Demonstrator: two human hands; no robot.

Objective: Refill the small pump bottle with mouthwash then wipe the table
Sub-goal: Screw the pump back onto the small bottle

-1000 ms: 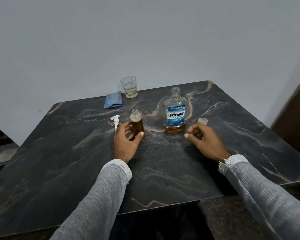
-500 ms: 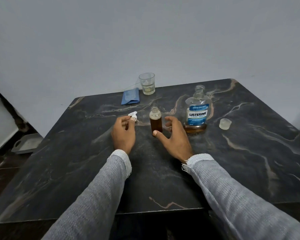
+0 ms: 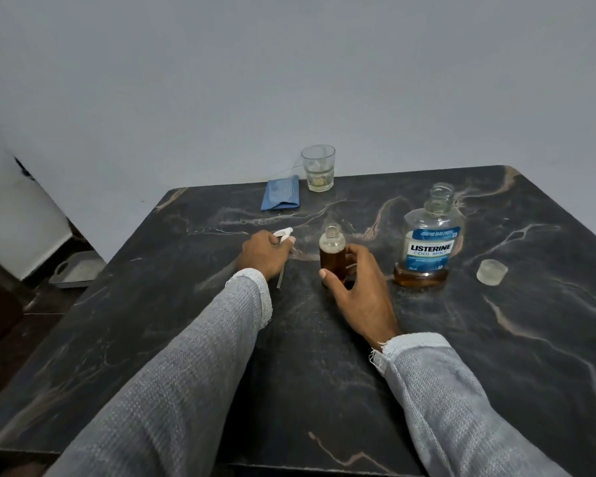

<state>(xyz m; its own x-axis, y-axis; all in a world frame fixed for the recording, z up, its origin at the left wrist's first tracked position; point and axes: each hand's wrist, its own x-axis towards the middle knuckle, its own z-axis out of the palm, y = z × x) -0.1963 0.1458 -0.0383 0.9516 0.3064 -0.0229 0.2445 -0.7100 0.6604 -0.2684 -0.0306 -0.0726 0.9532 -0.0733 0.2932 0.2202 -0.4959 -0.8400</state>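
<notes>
A small clear glass bottle (image 3: 332, 256) with brown liquid stands upright near the middle of the dark marble desk (image 3: 496, 339). Its top is off. The right hand (image 3: 358, 287) curls around it: the thumb touches the front low down, and the fingers go behind, so the bottom of the bottle is partly hidden. That grip is wrapped on the bottle.

The left hand (image 3: 264, 254) sits just to the left of it, closed over the white plastic pump top (image 3: 284, 233). Only the white tip sticks out past the knuckles, and the thin tube (image 3: 280, 278) pokes out under the wrist. The rest of the pump is covered by the hand.

To the right stands the big clear mouthwash bottle with a blue label (image 3: 427, 242), open, with a little brown liquid at the bottom. Its small clear round cap (image 3: 491, 271) lies further right on the desk, apart from it.

At the back edge lie a folded blue cloth (image 3: 281, 197) and, just beside it, a clear drinking glass (image 3: 318, 168). Something pale sits at the bottom of the glass; it is hard to make out.

Both grey knit sleeves (image 3: 186, 390) are cut off at the bottom of the view.
</notes>
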